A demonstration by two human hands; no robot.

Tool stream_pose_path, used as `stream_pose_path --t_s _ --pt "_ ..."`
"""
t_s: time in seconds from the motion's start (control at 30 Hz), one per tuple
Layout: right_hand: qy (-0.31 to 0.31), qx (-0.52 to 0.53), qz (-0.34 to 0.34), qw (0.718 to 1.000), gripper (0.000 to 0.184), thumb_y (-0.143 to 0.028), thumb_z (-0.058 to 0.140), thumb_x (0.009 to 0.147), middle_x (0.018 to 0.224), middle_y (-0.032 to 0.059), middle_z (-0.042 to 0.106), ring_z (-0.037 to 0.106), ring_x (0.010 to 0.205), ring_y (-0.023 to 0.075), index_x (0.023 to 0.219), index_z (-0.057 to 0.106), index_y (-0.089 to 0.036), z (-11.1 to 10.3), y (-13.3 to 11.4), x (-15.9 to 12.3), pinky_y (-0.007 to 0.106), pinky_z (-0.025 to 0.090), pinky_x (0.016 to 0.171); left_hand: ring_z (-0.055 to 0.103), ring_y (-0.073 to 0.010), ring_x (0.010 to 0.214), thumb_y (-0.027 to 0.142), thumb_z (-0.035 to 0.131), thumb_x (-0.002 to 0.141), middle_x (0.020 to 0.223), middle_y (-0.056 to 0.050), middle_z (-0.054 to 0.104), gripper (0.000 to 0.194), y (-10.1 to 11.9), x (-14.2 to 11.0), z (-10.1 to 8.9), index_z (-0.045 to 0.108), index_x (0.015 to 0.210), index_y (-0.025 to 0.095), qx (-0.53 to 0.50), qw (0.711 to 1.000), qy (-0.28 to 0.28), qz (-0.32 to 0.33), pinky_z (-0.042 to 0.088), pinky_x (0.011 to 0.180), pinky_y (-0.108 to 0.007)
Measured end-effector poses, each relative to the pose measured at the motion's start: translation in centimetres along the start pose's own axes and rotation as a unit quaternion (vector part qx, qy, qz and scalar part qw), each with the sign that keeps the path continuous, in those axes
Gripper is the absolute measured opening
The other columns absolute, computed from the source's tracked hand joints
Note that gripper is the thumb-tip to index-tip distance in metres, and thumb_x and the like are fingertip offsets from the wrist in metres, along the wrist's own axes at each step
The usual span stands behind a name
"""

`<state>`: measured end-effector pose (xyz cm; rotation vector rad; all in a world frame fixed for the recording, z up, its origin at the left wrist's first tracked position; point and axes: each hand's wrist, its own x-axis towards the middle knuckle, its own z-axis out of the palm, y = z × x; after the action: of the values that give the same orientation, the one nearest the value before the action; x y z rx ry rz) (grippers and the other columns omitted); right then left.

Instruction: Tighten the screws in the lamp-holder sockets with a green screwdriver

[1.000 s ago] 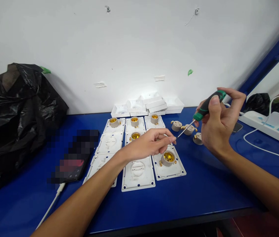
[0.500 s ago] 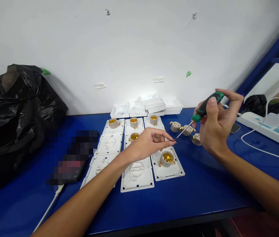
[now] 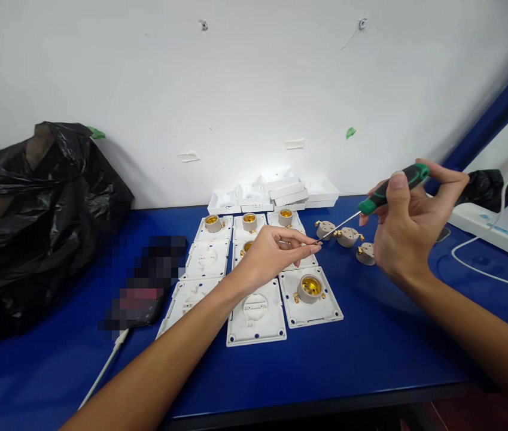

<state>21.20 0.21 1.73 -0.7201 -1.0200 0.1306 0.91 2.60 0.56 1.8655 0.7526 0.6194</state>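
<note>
My right hand (image 3: 408,221) is closed around the green and black handle of a screwdriver (image 3: 373,202). Its thin shaft slants down to the left, with the tip at the fingertips of my left hand (image 3: 276,254). Thumb and forefinger of that hand pinch a tiny dark piece (image 3: 318,242) that looks like a screw, against the tip. Under and around my left hand lie white plastic plates; one front plate (image 3: 329,311) bears a round lamp socket (image 3: 310,289) with a golden inside. A front middle plate (image 3: 257,328) has a bare round mount. My left forearm partly covers other plates.
Several loose sockets (image 3: 347,237) lie right of the plates. White box covers (image 3: 254,194) are stacked along the wall. A phone (image 3: 148,314) with a white cable and a black plastic bag (image 3: 47,227) are at left. A power strip (image 3: 505,230) with a cable is at right.
The view has turned slightly left, so things sit further right in it. The screwdriver leans somewhat flatter, its tip still at my left fingertips. Both hands keep their grip.
</note>
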Motion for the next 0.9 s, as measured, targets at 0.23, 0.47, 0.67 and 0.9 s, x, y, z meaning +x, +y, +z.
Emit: stream_pose_path --t_s 0.23,0.47,0.67,0.9 --pt "-0.013 0.021 -0.018 1.000 0.041 -0.033 0.077 0.087 0.071 -0.0087 0.059 0.056 0.050 0.0085 0.107 0.042 -0.027 0.2 -0.4 -0.3 0.019 0.045 0.034 0.048 -0.0103 0.059 0.048 0.074 0.085 0.065 0.000 0.060 0.035 0.4 -0.2 0.0 0.079 0.098 0.016 -0.045 0.998 0.030 -0.019 0.040 0.051 -0.024" --pt "-0.034 0.003 -0.060 0.998 0.041 -0.035 0.074 0.090 0.069 -0.0094 0.058 0.056 0.051 0.0093 0.109 0.040 -0.026 0.3 -1.0 -0.5 0.019 0.045 0.033 0.043 -0.0075 0.053 0.042 0.077 0.085 0.058 0.004 0.052 0.026 0.4 -0.1 0.2 0.075 0.088 0.016 -0.081 0.996 0.043 0.001 0.040 0.054 -0.025" --pt "-0.040 -0.020 -0.082 0.996 0.040 -0.036 0.074 0.090 0.072 -0.0072 0.055 0.061 0.056 0.0112 0.110 0.042 -0.026 0.0 -0.7 -0.5 0.019 0.045 0.035 0.039 -0.0070 0.052 0.035 0.075 0.087 0.056 0.007 0.045 0.019 0.4 -0.2 0.3 0.072 0.086 0.016 -0.082 0.996 0.041 0.003 0.036 0.056 -0.026" --pt "-0.033 -0.029 -0.133 0.990 0.036 -0.037 0.075 0.088 0.087 -0.0045 0.050 0.060 0.055 0.0071 0.108 0.047 -0.025 0.1 -0.7 -0.3 0.022 0.048 0.039 0.042 -0.0072 0.052 0.039 0.075 0.087 0.055 0.008 0.046 0.023 0.4 -0.2 0.3 0.072 0.088 0.017 -0.078 0.996 0.036 0.010 0.040 0.058 -0.027"
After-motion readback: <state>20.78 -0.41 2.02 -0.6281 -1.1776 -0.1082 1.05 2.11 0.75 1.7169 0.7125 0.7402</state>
